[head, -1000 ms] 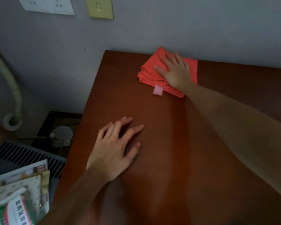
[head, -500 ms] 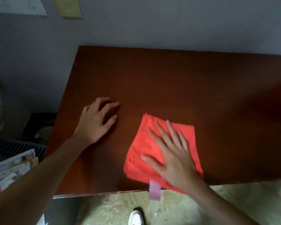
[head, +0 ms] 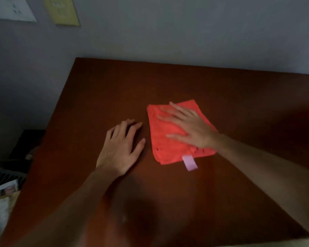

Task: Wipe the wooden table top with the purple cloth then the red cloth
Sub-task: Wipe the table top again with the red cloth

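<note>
- My right hand [head: 191, 127], fingers spread, presses the folded red cloth [head: 169, 139] flat for wiping.
- At nine o'clock, my left hand [head: 121, 148], spread, braces on the table [head: 114, 90].

Two bare forearms enter from the lower edge of the frame. Each ends in a bare hand: the left hand [head: 120, 150] at centre-left, the right hand [head: 189, 128] at centre-right. No sleeve, glove, watch, ring or band shows on either arm from wrist to frame edge. Each hand shows five fingers with short, unpainted nails. The right forearm appears broader towards the lower right corner, where it lies nearest the wide-angle lens.
</note>
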Demonstrator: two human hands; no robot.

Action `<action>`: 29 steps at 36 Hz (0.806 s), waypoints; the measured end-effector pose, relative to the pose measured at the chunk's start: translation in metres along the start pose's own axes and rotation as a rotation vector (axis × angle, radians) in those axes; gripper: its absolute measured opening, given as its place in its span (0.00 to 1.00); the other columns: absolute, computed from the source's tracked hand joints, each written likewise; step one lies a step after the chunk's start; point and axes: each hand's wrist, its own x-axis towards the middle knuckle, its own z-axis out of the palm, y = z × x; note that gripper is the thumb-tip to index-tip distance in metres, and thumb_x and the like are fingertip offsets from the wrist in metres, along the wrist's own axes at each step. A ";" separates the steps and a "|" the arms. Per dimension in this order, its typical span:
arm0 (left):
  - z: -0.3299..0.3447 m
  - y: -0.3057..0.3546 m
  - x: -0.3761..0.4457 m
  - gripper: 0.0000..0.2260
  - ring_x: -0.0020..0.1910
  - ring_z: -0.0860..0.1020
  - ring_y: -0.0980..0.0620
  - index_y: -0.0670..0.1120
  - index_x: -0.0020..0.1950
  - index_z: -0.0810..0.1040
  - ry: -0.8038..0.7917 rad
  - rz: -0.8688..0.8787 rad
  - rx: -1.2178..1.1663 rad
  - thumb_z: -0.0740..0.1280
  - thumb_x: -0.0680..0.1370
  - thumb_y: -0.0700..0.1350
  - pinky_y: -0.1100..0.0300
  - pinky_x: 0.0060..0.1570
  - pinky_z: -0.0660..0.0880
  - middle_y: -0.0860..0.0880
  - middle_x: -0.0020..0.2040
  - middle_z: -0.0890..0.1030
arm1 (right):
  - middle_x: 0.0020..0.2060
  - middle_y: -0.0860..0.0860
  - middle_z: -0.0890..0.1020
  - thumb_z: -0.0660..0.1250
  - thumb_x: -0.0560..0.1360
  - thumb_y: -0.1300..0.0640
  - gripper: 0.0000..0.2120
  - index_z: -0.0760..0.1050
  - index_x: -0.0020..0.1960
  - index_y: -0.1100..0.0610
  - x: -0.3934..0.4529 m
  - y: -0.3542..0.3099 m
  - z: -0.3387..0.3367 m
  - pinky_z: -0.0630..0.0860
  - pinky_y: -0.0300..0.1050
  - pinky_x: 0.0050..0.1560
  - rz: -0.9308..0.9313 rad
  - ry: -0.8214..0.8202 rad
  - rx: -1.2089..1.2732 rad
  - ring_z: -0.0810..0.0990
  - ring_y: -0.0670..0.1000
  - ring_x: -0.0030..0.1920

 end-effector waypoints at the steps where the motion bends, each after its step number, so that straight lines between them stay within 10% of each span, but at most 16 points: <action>1: 0.000 0.000 0.000 0.25 0.74 0.63 0.50 0.53 0.76 0.66 -0.010 0.009 0.017 0.52 0.81 0.61 0.53 0.71 0.54 0.49 0.73 0.67 | 0.83 0.43 0.57 0.52 0.79 0.29 0.34 0.58 0.82 0.42 0.018 0.018 -0.004 0.59 0.60 0.77 0.003 -0.005 -0.006 0.49 0.50 0.83; 13: -0.002 0.000 0.003 0.24 0.78 0.61 0.52 0.57 0.77 0.65 -0.068 -0.006 0.089 0.53 0.82 0.62 0.54 0.72 0.54 0.50 0.76 0.65 | 0.82 0.44 0.59 0.51 0.76 0.28 0.36 0.58 0.81 0.40 0.155 0.137 -0.029 0.53 0.57 0.78 0.245 0.072 0.066 0.52 0.52 0.83; 29: -0.001 0.000 0.002 0.25 0.78 0.59 0.53 0.60 0.76 0.64 -0.020 0.010 0.083 0.53 0.80 0.64 0.57 0.70 0.53 0.51 0.75 0.64 | 0.84 0.48 0.51 0.50 0.82 0.35 0.32 0.54 0.83 0.45 0.106 0.086 -0.013 0.42 0.58 0.81 0.882 0.215 0.114 0.43 0.55 0.83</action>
